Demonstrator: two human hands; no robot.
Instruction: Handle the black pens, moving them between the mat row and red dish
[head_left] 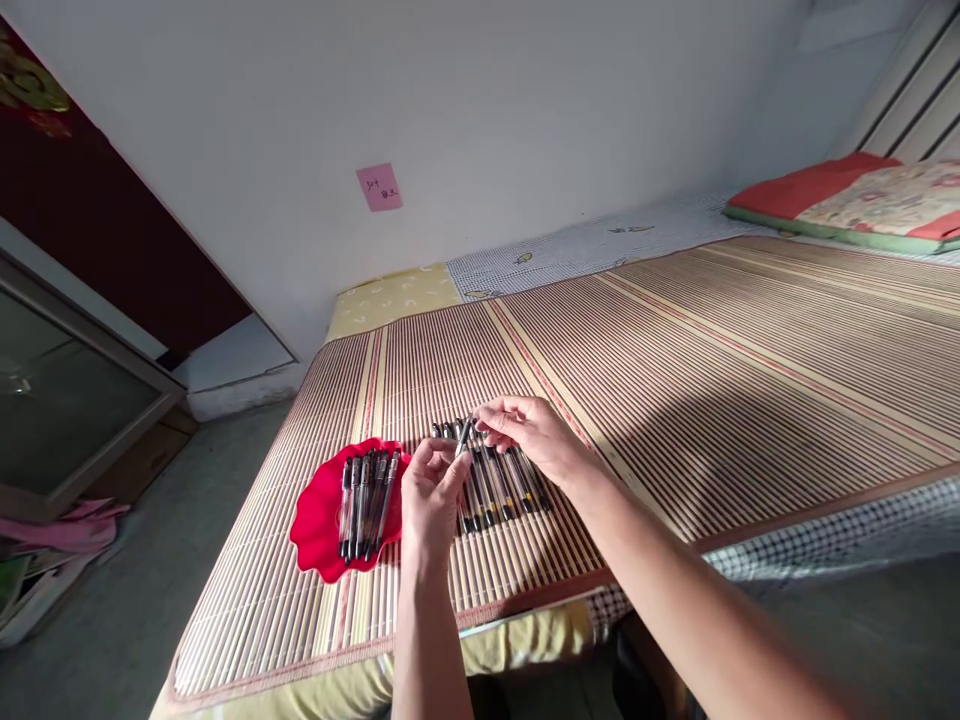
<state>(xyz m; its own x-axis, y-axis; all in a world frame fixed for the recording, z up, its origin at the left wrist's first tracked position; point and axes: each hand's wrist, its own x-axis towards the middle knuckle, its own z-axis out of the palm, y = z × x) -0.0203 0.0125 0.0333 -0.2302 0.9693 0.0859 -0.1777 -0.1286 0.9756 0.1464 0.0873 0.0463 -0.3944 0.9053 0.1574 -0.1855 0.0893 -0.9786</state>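
My left hand [429,497] and my right hand [531,432] both pinch one black pen [463,437], held just above a row of several black pens [496,484] lying side by side on the striped bamboo mat [675,370]. The left fingers grip the pen's lower part, and the right fingertips close on its upper end. A red scalloped tray [319,520] sits on the mat left of my left hand, with several black pens [365,500] lying in it.
The mat covers a bed along a white wall with a pink sticky note [379,186]. A red and floral pillow [855,200] lies at the far right. A glass door [67,390] and floor clutter stand to the left.
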